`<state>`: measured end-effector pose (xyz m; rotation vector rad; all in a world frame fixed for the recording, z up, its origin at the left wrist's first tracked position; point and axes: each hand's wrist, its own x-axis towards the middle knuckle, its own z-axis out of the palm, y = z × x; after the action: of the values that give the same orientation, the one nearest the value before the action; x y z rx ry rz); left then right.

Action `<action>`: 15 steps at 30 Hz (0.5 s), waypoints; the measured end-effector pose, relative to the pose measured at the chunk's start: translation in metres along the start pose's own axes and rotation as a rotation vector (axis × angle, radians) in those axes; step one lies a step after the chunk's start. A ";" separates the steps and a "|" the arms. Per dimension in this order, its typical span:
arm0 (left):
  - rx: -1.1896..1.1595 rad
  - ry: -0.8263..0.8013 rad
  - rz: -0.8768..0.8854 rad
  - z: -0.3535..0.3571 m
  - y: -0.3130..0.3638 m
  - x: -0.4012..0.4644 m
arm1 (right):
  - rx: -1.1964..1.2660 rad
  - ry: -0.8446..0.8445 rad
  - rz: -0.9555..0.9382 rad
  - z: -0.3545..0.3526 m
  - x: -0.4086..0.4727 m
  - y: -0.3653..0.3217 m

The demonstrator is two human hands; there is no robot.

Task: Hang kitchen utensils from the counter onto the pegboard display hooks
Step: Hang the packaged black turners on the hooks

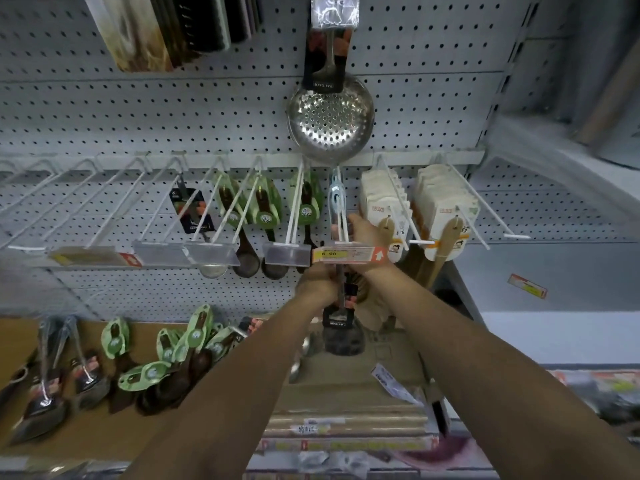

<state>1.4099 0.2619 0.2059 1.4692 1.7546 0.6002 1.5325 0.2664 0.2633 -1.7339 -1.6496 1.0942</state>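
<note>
Utensil (341, 306) in hand is hanging between the two hands, its long axis running near vertical: a clear packaging top with a hang hole is rising above the fingers toward the hook (341, 216), and a dark head with a black label is dangling below them, toward the counter (363, 382). Left hand (317, 284) is closing around the handle at mid-length, fingers curled on it, just under the orange price tag (349, 254) that is fronting the hook. Right hand (367, 233) is sitting higher, its fingers pinching the clear top of the pack where it is meeting the hook's white prongs; the tag is hiding part of that grip, so whether the hole is already threaded over the prong tips I cannot tell. Right hand is the nearer one to the hook, and the hole is lying just beyond its fingertips, up and away toward the pegboard (104, 126). By my judgement the coming move is turning on keeping the long axis upright while sliding the pack back along the prongs, away from the fingers, with the left hand only steadying the weight below. More packed spoons (156, 362) are lying on the counter well off to the left of the left hand, waiting, and a skimmer (330, 119) is hanging above both hands
</note>
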 end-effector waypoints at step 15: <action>0.613 0.147 0.059 -0.065 -0.053 -0.087 | -0.642 -0.142 -0.483 0.025 -0.037 0.028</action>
<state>1.3308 0.1733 0.2272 1.9268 2.1327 0.1997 1.5304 0.2220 0.2346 -1.4718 -2.5331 0.4914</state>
